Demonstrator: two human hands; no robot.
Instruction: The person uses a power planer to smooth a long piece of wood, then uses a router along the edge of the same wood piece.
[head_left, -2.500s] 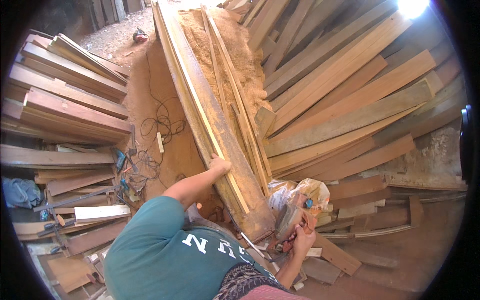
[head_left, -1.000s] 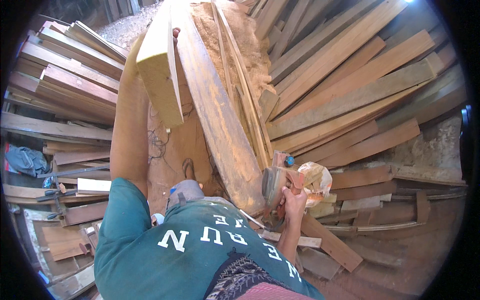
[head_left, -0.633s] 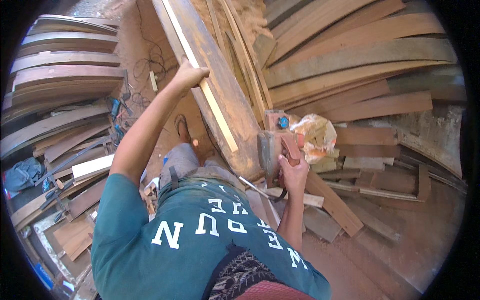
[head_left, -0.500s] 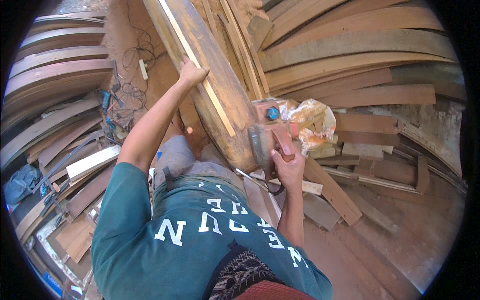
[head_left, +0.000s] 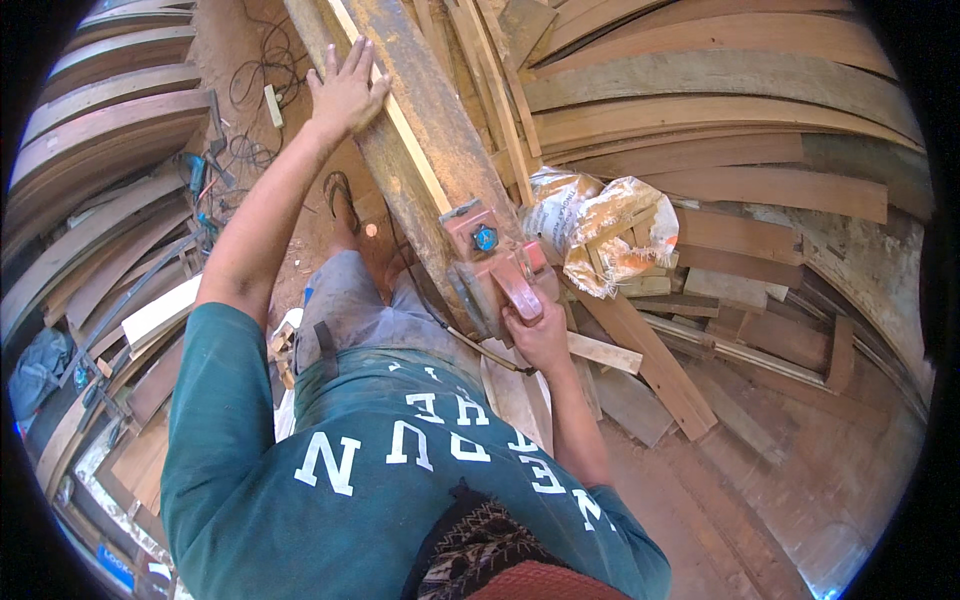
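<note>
In my right hand is the rear handle of a reddish electric hand planer with a blue knob on its front. The planer sits over the near end of a thin pale wood strip. That strip lies lengthwise on a thick, worn wooden beam. Farther up the strip, my left hand rests on it with the fingers spread. The planer's cord curves from behind the tool toward my legs. The planer hides the strip's near end and its own underside.
A white sack of wood scraps stands right of the beam. Long boards are stacked at the right, more boards at the left. Black cables and a teal power tool lie on the dusty floor at left.
The planer has moved left onto the near end of the strip, with my right hand on it. My left hand has shifted up the strip, and its fingers have spread out.
</note>
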